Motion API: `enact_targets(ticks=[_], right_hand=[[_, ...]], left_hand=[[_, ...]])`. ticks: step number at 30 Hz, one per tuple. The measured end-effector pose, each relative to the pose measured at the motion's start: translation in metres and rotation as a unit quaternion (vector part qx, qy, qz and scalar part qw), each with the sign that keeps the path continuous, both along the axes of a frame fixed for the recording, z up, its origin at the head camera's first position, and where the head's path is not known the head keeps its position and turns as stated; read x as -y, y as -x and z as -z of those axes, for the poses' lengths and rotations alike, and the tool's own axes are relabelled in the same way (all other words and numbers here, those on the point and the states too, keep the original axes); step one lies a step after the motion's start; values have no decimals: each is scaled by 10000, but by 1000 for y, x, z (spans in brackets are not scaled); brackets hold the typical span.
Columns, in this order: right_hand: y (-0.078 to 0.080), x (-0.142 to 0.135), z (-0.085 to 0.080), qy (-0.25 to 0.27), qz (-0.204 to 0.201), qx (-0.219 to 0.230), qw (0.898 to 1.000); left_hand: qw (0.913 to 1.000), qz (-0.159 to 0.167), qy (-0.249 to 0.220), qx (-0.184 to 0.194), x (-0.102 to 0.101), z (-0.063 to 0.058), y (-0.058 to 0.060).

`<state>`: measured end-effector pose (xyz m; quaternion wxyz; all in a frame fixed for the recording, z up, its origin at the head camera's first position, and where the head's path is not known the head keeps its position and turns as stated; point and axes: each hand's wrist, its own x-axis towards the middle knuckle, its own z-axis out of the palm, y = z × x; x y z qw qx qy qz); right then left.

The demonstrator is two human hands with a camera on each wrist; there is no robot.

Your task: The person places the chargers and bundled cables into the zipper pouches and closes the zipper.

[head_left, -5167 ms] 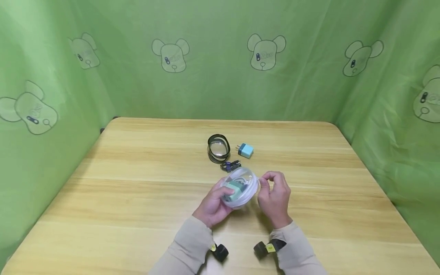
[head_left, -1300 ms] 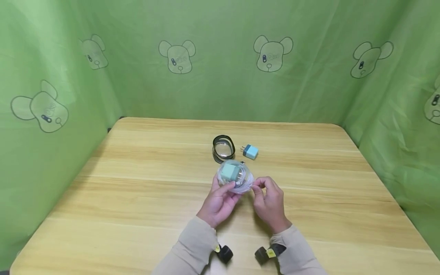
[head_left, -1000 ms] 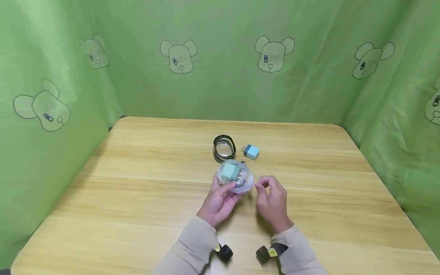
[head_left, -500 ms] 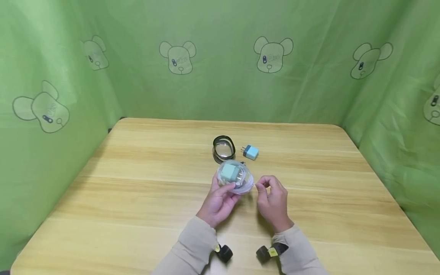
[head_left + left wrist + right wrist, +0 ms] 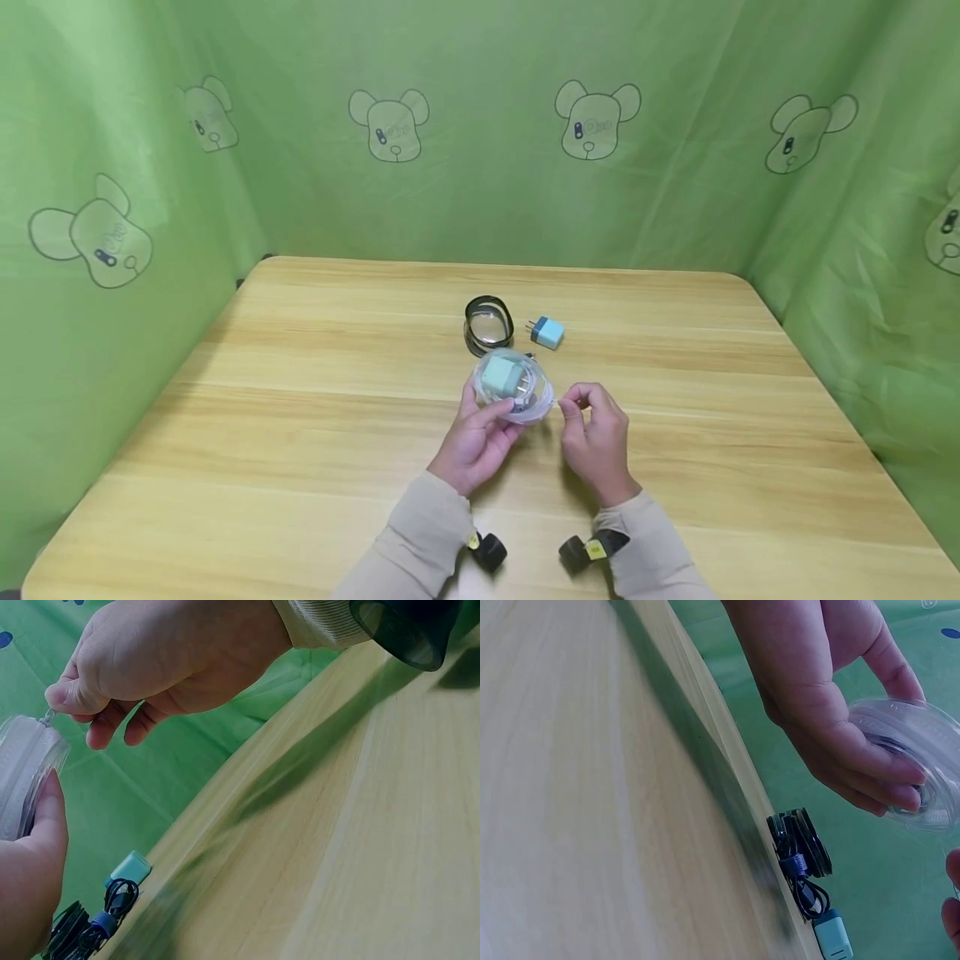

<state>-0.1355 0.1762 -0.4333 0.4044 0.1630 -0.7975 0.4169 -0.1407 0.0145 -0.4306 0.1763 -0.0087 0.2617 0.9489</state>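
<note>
Above the table, my left hand (image 5: 474, 448) grips a round clear zip case (image 5: 538, 407) with a whitish rim, its thumb along the near side. Through the clear plastic I see a pale green charger plug (image 5: 501, 377) with metal prongs and a coiled white cable (image 5: 535, 386). My right hand (image 5: 596, 446) pinches the small zipper pull (image 5: 49, 716) at the case's right edge between thumb and index finger. In the left wrist view the rim looks closed where it shows; the rest of the zip is hidden.
On the wooden table (image 5: 300, 433), beyond the hands, stands a black-rimmed clear round case (image 5: 488, 323). Right of it lies a blue charger plug (image 5: 549, 332). A bundled black cable (image 5: 808, 892) with a blue tie lies between them, mostly behind the held case in the head view.
Since the earliest frame, the held case has turned and moved slightly away, bringing the plug's prongs into view. My right hand still pinches at its right edge. Over the last second almost nothing moves.
</note>
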Motion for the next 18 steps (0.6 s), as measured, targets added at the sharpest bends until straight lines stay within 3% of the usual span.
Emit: enact_targets(ticks=[18], right_hand=[[0,0,-2,93,147,43,9998]], left_hand=[[9999,115,42,-13,1,0,-1]])
